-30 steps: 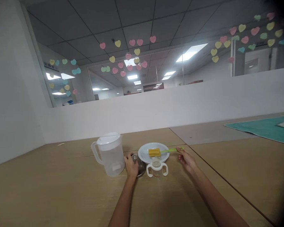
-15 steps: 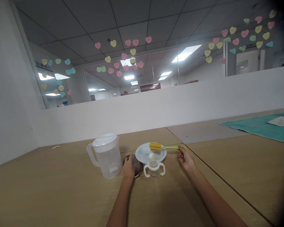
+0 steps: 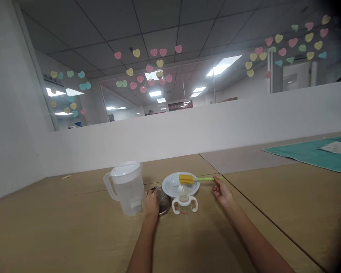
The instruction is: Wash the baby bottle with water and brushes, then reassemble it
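My right hand (image 3: pixel 223 192) pinches the end of a bottle brush's light green handle (image 3: pixel 206 178). Its yellow sponge head (image 3: pixel 186 179) lies over a white plate (image 3: pixel 168 185). My left hand (image 3: pixel 151 203) has its fingers curled at the left side of a dark, see-through vessel (image 3: pixel 163 201) standing on the table; the grip is partly hidden. In front of the plate stands a clear baby bottle (image 3: pixel 184 206) with two white handles, its neck uncovered. Just behind the neck, a small white piece (image 3: pixel 182 188) shows at the plate.
A clear plastic pitcher (image 3: pixel 129 193) with a white lid stands close to the left of my left hand. A teal cloth (image 3: pixel 309 151) with a white piece (image 3: pixel 338 148) on it lies at the far right. Behind the wooden table (image 3: pixel 74 227) rises a white wall (image 3: pixel 159 138) with windows.
My left hand has shifted slightly left, uncovering more of the dark vessel. The pitcher has moved slightly left in view. My right hand and the brush are nearly unmoved.
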The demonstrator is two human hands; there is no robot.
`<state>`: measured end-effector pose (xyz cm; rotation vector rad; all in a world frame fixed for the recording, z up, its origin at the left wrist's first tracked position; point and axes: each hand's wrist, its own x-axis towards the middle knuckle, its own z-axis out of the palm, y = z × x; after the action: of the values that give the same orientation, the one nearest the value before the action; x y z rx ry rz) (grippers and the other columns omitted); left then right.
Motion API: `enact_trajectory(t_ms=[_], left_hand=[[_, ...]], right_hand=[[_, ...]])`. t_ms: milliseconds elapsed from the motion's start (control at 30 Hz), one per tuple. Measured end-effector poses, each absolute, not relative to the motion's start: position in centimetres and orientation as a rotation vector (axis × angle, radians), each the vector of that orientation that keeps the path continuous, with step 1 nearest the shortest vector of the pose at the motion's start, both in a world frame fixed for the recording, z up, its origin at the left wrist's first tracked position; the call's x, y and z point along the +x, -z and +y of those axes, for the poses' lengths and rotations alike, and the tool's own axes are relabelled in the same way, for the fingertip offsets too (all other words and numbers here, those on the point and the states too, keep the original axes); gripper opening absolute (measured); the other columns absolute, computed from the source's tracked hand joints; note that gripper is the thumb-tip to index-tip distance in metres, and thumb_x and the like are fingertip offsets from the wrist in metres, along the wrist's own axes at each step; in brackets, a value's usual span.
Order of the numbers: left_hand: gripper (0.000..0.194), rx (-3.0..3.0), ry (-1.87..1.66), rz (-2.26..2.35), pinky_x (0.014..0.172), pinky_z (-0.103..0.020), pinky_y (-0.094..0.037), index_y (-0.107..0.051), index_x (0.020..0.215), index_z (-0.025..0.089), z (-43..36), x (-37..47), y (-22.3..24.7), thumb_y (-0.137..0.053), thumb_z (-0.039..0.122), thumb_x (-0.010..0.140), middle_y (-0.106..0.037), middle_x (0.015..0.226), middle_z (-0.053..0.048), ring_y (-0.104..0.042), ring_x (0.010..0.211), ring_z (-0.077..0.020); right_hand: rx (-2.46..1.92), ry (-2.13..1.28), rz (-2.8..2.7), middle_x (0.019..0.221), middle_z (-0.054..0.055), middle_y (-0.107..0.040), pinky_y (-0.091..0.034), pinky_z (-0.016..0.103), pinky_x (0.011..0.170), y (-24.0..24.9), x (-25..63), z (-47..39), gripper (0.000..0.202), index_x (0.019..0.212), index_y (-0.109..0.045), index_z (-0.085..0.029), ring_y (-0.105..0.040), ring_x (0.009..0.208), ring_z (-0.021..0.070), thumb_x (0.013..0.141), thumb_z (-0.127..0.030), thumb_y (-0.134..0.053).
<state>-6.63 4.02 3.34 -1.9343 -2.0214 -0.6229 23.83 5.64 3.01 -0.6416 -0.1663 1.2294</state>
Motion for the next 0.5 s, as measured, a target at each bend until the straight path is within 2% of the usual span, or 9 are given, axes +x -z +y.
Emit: enact_trajectory(t_ms=[100, 167, 233, 333, 400, 500], left_hand=[[0.049, -1.926, 0.697, -1.974, 0.096, -0.038, -0.037, -0.058, 0.124, 0.017, 3.4, -5.5, -4.1, -0.047, 0.005, 0.077, -0.057, 0.12, -0.009, -0.047, 0.111, -0.0268], [0.044, -1.986, 0.769, -1.888, 0.102, -0.033, -0.033, -0.058, 0.123, 0.021, 3.2, -4.0, -5.1, -0.042, 0.009, 0.084, -0.054, 0.126, -0.005, -0.044, 0.117, -0.0215], [0.041, -2.21, 0.932, -1.781, 0.105, -0.03, -0.029, -0.058, 0.121, 0.016, 3.7, -2.0, -6.0, -0.034, 0.011, 0.089, -0.054, 0.126, -0.007, -0.045, 0.118, -0.0176], [0.035, -2.403, 0.817, -1.798, 0.101, -0.028, -0.035, -0.061, 0.118, 0.018, 5.7, 0.7, -6.8, -0.046, 0.021, 0.087, -0.06, 0.118, -0.006, -0.05, 0.114, -0.0181], [0.046, -2.514, 0.679, -1.87, 0.089, -0.029, -0.044, -0.058, 0.123, 0.014, 7.3, 1.9, -6.8, -0.06, 0.024, 0.078, -0.064, 0.109, -0.008, -0.058, 0.101, -0.0204], [0.053, -2.607, 0.556, -1.907, 0.08, -0.027, -0.047, -0.058, 0.123, 0.014, 8.8, 2.5, -6.4, -0.066, 0.025, 0.072, -0.066, 0.105, -0.009, -0.061, 0.093, -0.0204]], right_hand=[[-0.618, -1.23, -0.153, 0.059, -0.006, -0.055, -0.037, 0.01, 0.034, -3.0, 24.2, 5.7, 0.019, 0.079, -0.055, -0.014, -0.04, 0.038, 0.0009, 0.068, -0.005, -0.069], [-0.604, -1.235, -0.146, 0.06, -0.006, -0.055, -0.036, 0.009, 0.035, -2.9, 24.4, 5.9, 0.017, 0.08, -0.054, -0.014, -0.04, 0.038, 0.0005, 0.071, -0.008, -0.068], [-0.599, -1.244, -0.144, 0.06, -0.006, -0.055, -0.035, 0.009, 0.034, -2.6, 24.7, 6.1, 0.018, 0.078, -0.052, -0.015, -0.04, 0.038, 0.0005, 0.072, -0.011, -0.068], [-0.608, -1.256, -0.178, 0.057, -0.007, -0.052, -0.035, 0.009, 0.034, -2.0, 24.9, 6.5, 0.025, 0.074, -0.048, -0.016, -0.039, 0.037, 0.0009, 0.067, -0.014, -0.072], [-0.62, -1.254, -0.215, 0.055, -0.007, -0.05, -0.035, 0.009, 0.035, -1.7, 24.8, 6.8, 0.028, 0.072, -0.046, -0.016, -0.039, 0.037, 0.0012, 0.066, -0.016, -0.074], [-0.636, -1.249, -0.255, 0.055, -0.007, -0.05, -0.036, 0.01, 0.035, -1.5, 24.6, 7.0, 0.03, 0.072, -0.046, -0.016, -0.039, 0.037, 0.0015, 0.066, -0.018, -0.074]])
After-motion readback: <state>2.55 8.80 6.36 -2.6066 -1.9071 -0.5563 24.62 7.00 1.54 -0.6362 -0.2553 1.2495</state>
